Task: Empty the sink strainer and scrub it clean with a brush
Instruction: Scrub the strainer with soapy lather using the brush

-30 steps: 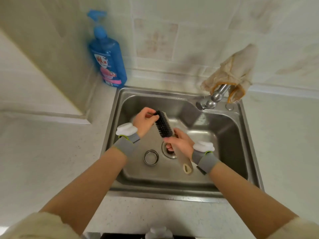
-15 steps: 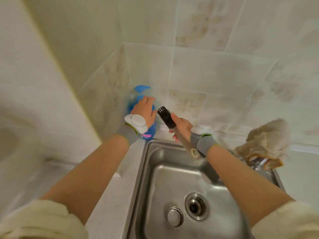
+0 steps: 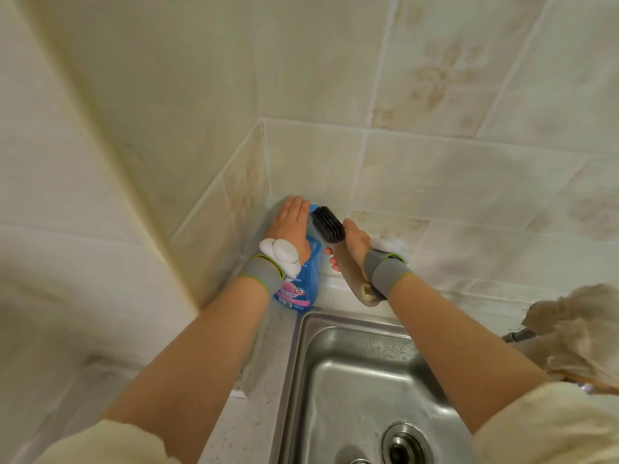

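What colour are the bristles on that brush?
Black bristles on the brush, with a beige handle; the head view, the only one, shows them clearly.

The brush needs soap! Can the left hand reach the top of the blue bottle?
Looks like yes: the left hand lies on top of the blue bottle, nothing between. The brush is beside.

The sink [image 3: 351, 380] is brushed steel with a dull, wet sheen. The bottle [image 3: 310, 269] is glossy, translucent blue plastic. The brush [image 3: 330, 226] has stiff dark bristles; its pale matt handle may be wood or plastic. The tiles [image 3: 469, 182] are smooth and glazed. The desk [image 3: 258, 396] looks like speckled stone. The cloth [image 3: 579, 329] is coarse and fuzzy.
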Motion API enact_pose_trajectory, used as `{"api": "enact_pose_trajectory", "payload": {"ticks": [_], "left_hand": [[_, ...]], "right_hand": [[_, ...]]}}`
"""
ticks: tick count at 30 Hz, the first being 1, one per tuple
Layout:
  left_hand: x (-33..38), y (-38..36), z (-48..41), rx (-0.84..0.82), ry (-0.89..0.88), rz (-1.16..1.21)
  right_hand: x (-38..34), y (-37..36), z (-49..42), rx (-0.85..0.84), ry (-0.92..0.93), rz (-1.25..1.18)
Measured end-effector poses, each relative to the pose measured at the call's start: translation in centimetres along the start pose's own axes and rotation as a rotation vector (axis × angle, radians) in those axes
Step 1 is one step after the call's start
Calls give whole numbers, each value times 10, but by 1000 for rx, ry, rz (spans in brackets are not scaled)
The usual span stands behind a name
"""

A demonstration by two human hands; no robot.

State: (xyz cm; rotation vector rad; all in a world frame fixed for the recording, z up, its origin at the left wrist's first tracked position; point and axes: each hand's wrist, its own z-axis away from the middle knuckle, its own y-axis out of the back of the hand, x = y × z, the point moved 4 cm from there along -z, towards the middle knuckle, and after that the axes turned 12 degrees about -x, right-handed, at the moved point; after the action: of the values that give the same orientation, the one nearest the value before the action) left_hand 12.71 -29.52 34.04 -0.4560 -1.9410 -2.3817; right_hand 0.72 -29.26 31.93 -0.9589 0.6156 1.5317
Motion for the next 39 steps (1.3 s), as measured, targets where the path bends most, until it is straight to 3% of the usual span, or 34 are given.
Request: {"api": "enact_pose_trajectory", "payload": {"ticks": [34,39], "left_hand": [[1,-5,1,-63,1,-108],[14,-2,13,29,-19,-190]], "right_hand": [[3,3,18,-19,6,-66],[18,8,44,-33,37,-131]]}}
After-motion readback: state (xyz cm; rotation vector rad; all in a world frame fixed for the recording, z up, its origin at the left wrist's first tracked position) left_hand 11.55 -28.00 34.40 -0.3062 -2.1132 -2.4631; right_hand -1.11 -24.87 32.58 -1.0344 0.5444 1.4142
